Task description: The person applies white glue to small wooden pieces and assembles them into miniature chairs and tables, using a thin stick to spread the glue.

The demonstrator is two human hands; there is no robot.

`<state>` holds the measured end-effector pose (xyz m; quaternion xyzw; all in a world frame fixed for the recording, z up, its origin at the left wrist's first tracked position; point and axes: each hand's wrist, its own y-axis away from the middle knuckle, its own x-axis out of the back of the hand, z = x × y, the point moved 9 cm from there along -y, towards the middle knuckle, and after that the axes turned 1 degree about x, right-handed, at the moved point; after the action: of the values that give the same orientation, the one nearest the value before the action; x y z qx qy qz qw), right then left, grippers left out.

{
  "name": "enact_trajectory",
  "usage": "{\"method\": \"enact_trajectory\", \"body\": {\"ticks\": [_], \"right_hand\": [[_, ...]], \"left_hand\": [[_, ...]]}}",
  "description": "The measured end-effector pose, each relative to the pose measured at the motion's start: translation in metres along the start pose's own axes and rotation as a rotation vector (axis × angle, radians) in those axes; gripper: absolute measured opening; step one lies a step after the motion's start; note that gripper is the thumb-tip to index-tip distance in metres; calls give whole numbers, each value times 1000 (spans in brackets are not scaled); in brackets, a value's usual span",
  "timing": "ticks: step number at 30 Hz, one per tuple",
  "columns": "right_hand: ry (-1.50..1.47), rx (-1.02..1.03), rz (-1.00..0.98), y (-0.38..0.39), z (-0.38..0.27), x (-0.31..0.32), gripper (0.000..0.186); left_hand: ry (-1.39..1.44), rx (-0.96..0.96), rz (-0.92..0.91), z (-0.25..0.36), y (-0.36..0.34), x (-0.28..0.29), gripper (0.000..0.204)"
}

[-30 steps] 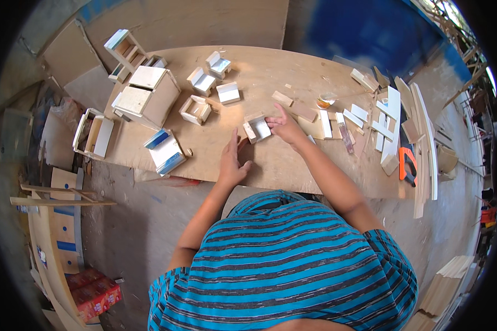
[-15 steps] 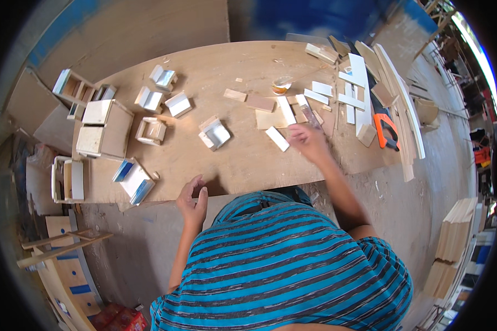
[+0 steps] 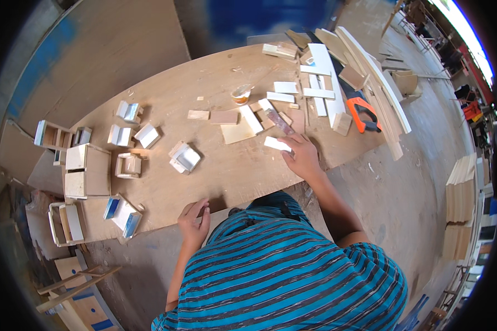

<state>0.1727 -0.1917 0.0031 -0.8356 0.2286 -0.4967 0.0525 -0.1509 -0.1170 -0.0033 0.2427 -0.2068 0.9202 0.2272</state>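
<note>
My right hand [image 3: 302,156] is at a small white wooden strip [image 3: 276,144], with thumb and fingers closing round its right end. Just beyond the fingers lies a narrow piece with purple-brown stains [image 3: 279,119]. Beside it, another white strip [image 3: 250,119] rests across a thin tan board [image 3: 233,132]. My left hand [image 3: 194,222] hovers at the table's front edge, thumb apart from the fingers, holding nothing. Farther back stands a small bowl of amber stuff [image 3: 241,94].
On the left are several little wooden chair-like pieces [image 3: 185,156] and a small cabinet [image 3: 88,171]. A saw with an orange handle [image 3: 363,116] lies at the right by long boards [image 3: 376,71]. White slats [image 3: 318,94] are piled next to it. The tabletop [image 3: 232,176] is brown.
The view has turned, so the table sits more tilted. My right hand has come down to the white strip's end. My left hand stays by the table edge.
</note>
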Motion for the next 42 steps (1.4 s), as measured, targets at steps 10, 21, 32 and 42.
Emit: {"method": "enact_trajectory", "body": {"ticks": [10,21,32,42], "right_hand": [[-76,128,-25,-12,-2,-30,27],[349,-339,273,-94,188,123,63],[-68,-287,18,-83,201,81,74],[-691,-508,124,-69,258,64,80]], "left_hand": [[-44,104,102,8,-9,-6,23],[-65,66,-33,59,-70,-93,22],[-71,-83,-161,112,-96,-174,27],[-126,-110,-254,133,-104,-216,24]]}}
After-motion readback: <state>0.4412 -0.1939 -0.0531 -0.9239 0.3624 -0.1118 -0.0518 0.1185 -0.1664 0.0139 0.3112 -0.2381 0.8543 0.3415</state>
